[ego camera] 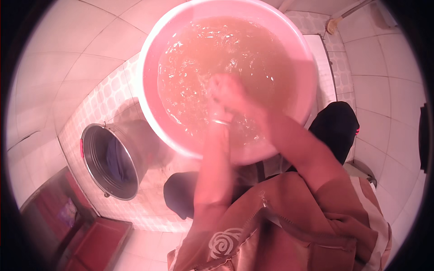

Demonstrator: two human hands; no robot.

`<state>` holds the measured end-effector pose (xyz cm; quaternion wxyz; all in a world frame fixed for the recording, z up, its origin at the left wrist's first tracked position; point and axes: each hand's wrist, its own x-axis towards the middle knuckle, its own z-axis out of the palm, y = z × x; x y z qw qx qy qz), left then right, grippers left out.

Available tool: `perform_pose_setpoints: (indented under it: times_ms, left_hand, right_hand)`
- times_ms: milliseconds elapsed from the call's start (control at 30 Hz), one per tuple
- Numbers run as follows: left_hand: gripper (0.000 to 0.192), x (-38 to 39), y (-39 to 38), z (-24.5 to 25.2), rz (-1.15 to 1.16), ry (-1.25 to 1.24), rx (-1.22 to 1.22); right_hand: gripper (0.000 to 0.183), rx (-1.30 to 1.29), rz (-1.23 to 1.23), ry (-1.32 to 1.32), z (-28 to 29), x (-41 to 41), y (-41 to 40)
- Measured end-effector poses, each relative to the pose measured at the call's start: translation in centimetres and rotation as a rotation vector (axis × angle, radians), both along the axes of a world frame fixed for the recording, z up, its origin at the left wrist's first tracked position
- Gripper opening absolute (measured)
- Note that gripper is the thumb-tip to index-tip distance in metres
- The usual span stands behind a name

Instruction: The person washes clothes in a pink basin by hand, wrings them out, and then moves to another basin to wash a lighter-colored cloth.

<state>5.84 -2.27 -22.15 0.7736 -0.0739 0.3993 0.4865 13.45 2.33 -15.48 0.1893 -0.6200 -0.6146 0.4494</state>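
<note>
A large pink plastic tub (pixel 153 111) stands in front of me, holding cloudy, rippling water (pixel 234 40). Both hands are together over its middle, at or partly under the water surface. My left hand (pixel 218 109), with a metal bangle (pixel 221 122) at the wrist, points away from me. Across it from the right comes my right hand (pixel 229 90), blurred, its fingers bent and close to or touching the left one. Whether anything is held between them cannot be made out. Splashes and glints surround the fingers.
A metal bucket (pixel 135 162) with dark cloth (pixel 116 159) inside stands left of the tub on the tiled floor (pixel 152 210). Tiled walls (pixel 369 91) rise close by. A brush-like tool (pixel 333 25) leans at upper right. Near the lower left is a red doorway threshold (pixel 101 242).
</note>
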Motion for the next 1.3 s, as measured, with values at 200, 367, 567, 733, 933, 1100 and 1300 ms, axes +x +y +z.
perform_pose_setpoints:
  times_ms: [200, 367, 567, 733, 933, 1100, 1300]
  left_hand:
    - [0.025, 0.3, 1.7, 4.0, 0.011, 0.151, -0.125]
    - [0.017, -4.3, 1.5, -0.8, 0.16, 0.102, 0.106]
    - [0.035, -3.4, 1.1, -4.0, 0.064, 0.84, 0.079]
    - [0.065, -4.2, 1.0, -6.5, 0.05, 0.587, -0.061]
    - [0.058, -0.5, -0.1, -6.1, 0.027, 0.378, 0.076]
    - [0.054, -2.2, 0.1, -7.1, 0.013, 0.753, -0.097]
    - [0.059, -0.5, -0.4, -7.4, 0.153, 0.852, -0.187]
  right_hand:
    - [0.026, 0.315, -0.011, -0.264, -5.4, 5.0, 1.5]
    - [0.038, 0.839, 0.411, -0.226, -4.4, 6.7, -1.8]
    - [0.036, -0.63, 0.133, 0.222, -3.1, 8.1, 0.1]
    - [0.044, -0.544, -0.165, 0.426, -3.4, 8.2, 0.6]
    - [0.058, -0.678, 0.065, 0.619, -3.9, 8.4, -1.2]
    - [0.054, -0.604, 0.175, 0.34, -3.7, 9.2, 0.0]
    - [0.048, -0.513, -0.021, 0.559, -5.9, 8.8, 0.2]
